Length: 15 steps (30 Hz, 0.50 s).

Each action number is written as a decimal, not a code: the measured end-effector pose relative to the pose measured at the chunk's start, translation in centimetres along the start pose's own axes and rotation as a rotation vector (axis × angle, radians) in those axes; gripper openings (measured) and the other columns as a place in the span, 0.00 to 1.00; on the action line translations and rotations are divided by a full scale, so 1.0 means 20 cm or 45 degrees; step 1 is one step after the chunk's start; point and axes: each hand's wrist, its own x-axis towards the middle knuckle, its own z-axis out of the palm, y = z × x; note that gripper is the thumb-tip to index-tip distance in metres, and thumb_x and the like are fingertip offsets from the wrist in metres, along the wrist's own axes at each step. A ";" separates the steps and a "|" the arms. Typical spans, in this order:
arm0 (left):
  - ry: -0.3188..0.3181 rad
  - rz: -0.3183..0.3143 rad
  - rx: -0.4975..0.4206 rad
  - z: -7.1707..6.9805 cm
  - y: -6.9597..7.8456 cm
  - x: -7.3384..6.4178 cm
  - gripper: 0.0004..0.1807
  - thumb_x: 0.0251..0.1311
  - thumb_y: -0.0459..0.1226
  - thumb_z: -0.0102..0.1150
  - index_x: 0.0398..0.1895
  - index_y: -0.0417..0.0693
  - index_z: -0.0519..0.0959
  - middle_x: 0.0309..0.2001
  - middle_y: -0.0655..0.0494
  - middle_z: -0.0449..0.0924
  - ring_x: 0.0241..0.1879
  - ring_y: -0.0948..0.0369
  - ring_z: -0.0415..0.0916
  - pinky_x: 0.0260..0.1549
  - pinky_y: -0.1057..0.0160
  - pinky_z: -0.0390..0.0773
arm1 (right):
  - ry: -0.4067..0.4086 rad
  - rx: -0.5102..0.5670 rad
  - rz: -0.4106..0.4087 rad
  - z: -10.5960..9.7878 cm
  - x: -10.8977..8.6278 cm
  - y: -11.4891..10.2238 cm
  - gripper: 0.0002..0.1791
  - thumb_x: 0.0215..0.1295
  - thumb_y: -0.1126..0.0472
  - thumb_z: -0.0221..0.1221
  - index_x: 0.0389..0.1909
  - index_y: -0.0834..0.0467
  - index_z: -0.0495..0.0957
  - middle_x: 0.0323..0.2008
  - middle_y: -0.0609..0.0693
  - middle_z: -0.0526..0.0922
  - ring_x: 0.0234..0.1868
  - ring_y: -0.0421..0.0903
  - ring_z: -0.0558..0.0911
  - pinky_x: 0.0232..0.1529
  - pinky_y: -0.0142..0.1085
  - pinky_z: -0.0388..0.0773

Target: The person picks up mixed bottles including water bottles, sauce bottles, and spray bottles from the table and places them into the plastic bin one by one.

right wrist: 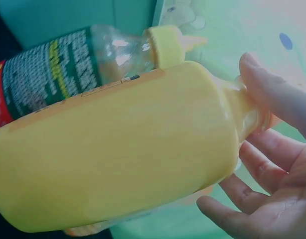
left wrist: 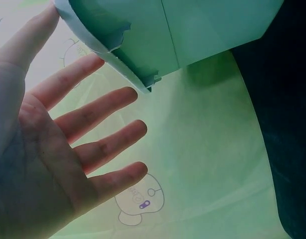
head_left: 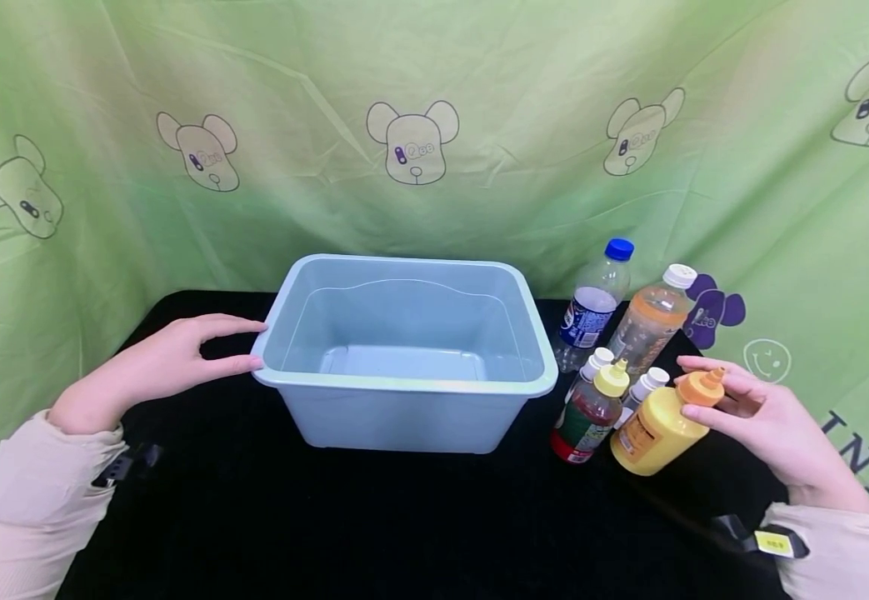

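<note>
A light blue plastic bin [head_left: 397,417] stands upright on the black cloth. My left hand [head_left: 202,350] is at its left rim, thumb and index fingertips touching the edge; the other fingers [left wrist: 108,144] spread out straight beside it. On the right, my right hand [head_left: 771,425] holds a yellow squeeze bottle [head_left: 655,433] by the neck, just under its orange nozzle cap. Thumb and index finger lie on opposite sides of the neck [right wrist: 237,107]. Right next to this bottle stands a dark red squeeze bottle [head_left: 587,421] with a yellow nozzle cap and green label.
Behind these stand a blue-capped clear bottle [head_left: 591,312] and a white-capped clear bottle [head_left: 647,325]. Two smaller white caps [head_left: 651,379] show between the bottles. Black cloth [head_left: 404,525] covers the table, and a green printed curtain [head_left: 292,200] hangs behind it.
</note>
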 end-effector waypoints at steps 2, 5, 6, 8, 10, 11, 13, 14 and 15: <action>0.000 -0.001 0.002 0.00 0.00 0.00 0.27 0.58 0.51 0.60 0.60 0.53 0.74 0.57 0.50 0.76 0.61 0.50 0.69 0.57 0.46 0.69 | 0.007 -0.013 0.001 0.00 0.00 -0.02 0.17 0.57 0.76 0.58 0.49 0.73 0.74 0.57 0.33 0.72 0.39 0.27 0.82 0.37 0.19 0.77; 0.000 -0.003 0.004 0.00 0.00 0.00 0.27 0.58 0.51 0.60 0.59 0.53 0.74 0.57 0.50 0.76 0.61 0.50 0.69 0.57 0.46 0.69 | 0.012 -0.012 0.030 -0.01 0.01 -0.04 0.18 0.58 0.75 0.58 0.51 0.70 0.74 0.57 0.31 0.72 0.40 0.26 0.82 0.38 0.18 0.76; -0.001 -0.003 0.003 0.00 0.00 0.00 0.27 0.58 0.51 0.60 0.59 0.53 0.74 0.57 0.50 0.76 0.61 0.50 0.69 0.57 0.46 0.69 | 0.017 -0.015 0.051 -0.01 0.01 -0.04 0.18 0.58 0.74 0.58 0.51 0.68 0.74 0.57 0.29 0.72 0.41 0.25 0.81 0.38 0.18 0.76; -0.001 -0.004 0.003 0.00 0.00 0.00 0.27 0.58 0.51 0.60 0.60 0.53 0.74 0.57 0.50 0.76 0.61 0.50 0.69 0.57 0.46 0.69 | 0.023 -0.005 0.089 -0.02 0.02 -0.04 0.19 0.59 0.73 0.59 0.53 0.64 0.75 0.56 0.27 0.72 0.42 0.24 0.80 0.39 0.17 0.75; -0.001 -0.004 0.002 0.00 0.01 0.00 0.27 0.58 0.51 0.60 0.59 0.53 0.74 0.57 0.50 0.76 0.61 0.50 0.69 0.57 0.46 0.69 | 0.019 0.010 0.119 -0.03 0.02 -0.04 0.19 0.60 0.72 0.58 0.53 0.60 0.76 0.56 0.26 0.71 0.44 0.22 0.79 0.39 0.15 0.73; -0.001 -0.005 0.000 0.00 0.01 0.00 0.27 0.58 0.51 0.60 0.60 0.53 0.74 0.57 0.50 0.76 0.61 0.50 0.69 0.57 0.46 0.69 | 0.029 0.007 0.147 -0.03 0.03 -0.05 0.19 0.60 0.71 0.59 0.53 0.57 0.77 0.55 0.24 0.71 0.44 0.21 0.78 0.39 0.15 0.73; -0.003 -0.007 -0.001 0.00 0.01 0.00 0.27 0.58 0.51 0.60 0.60 0.53 0.73 0.57 0.49 0.76 0.61 0.50 0.69 0.57 0.46 0.69 | 0.025 0.021 0.161 -0.04 0.03 -0.05 0.20 0.61 0.70 0.58 0.54 0.55 0.77 0.55 0.23 0.71 0.44 0.20 0.77 0.40 0.14 0.72; -0.004 -0.009 -0.001 0.00 0.01 0.00 0.27 0.58 0.51 0.59 0.60 0.53 0.73 0.58 0.49 0.76 0.61 0.50 0.69 0.57 0.46 0.69 | 0.027 0.022 0.167 -0.04 0.03 -0.05 0.20 0.61 0.70 0.58 0.54 0.54 0.77 0.55 0.23 0.70 0.44 0.20 0.77 0.40 0.13 0.71; -0.006 -0.011 -0.002 0.00 0.01 0.00 0.27 0.58 0.51 0.59 0.60 0.53 0.73 0.58 0.49 0.76 0.61 0.50 0.68 0.57 0.46 0.69 | 0.029 0.023 0.171 -0.05 0.03 -0.05 0.20 0.61 0.70 0.58 0.54 0.54 0.76 0.55 0.23 0.70 0.44 0.19 0.77 0.40 0.13 0.71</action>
